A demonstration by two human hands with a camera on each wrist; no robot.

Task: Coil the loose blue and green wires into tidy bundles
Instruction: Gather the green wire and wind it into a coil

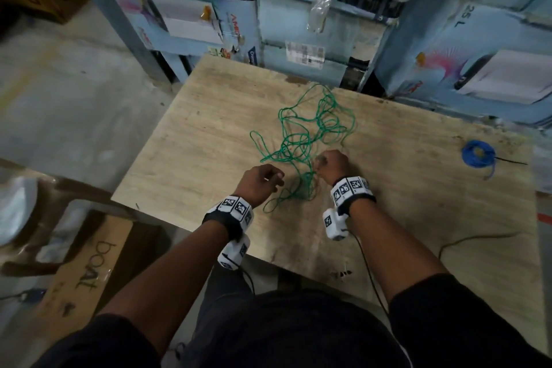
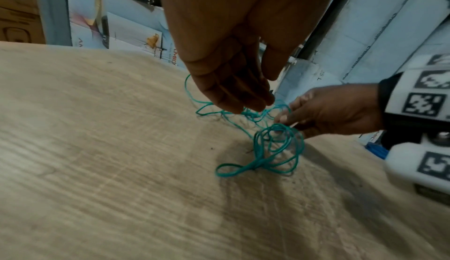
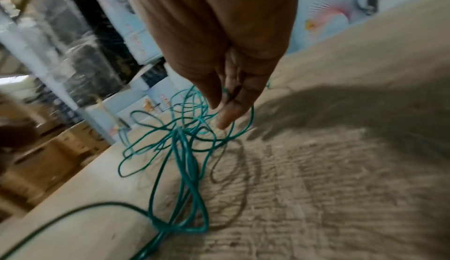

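A loose green wire (image 1: 301, 134) lies tangled across the middle of the wooden table (image 1: 209, 116). My right hand (image 1: 331, 166) is curled and pinches several strands of it near the tangle's near end; the pinch shows in the right wrist view (image 3: 228, 98), with loops (image 3: 185, 148) hanging to the table. In the left wrist view the right hand (image 2: 328, 112) holds a small bunch of loops (image 2: 275, 148). My left hand (image 1: 264, 179) hovers just left of the wire, its fingers (image 2: 233, 91) relaxed and holding nothing. A blue wire (image 1: 478, 155) sits coiled at the table's far right.
Stacked light-blue cartons (image 1: 313, 18) stand close behind the table. A brown chair (image 1: 44, 203) and a cardboard box (image 1: 89, 260) are on the floor to the left. A thin dark cable (image 1: 466, 239) crosses the table's right front.
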